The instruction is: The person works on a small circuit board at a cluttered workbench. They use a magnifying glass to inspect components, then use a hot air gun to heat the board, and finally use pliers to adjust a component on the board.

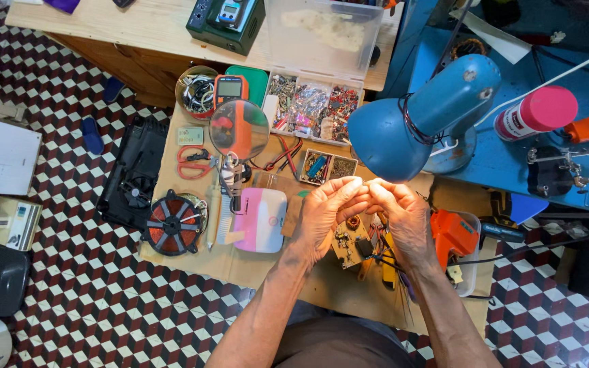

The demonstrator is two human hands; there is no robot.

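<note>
We've got a few here: a clear plastic compartment box [311, 109] with its lid flipped up, stuffed with small clear bags of parts. Left of it sits an orange handheld meter with a grey screen [230, 87] (half behind the magnifier). A dark green bench unit with a pale little display [228, 11] sits up top. A pink-capped spray can with a white label [534, 114] lies far right.
</note>
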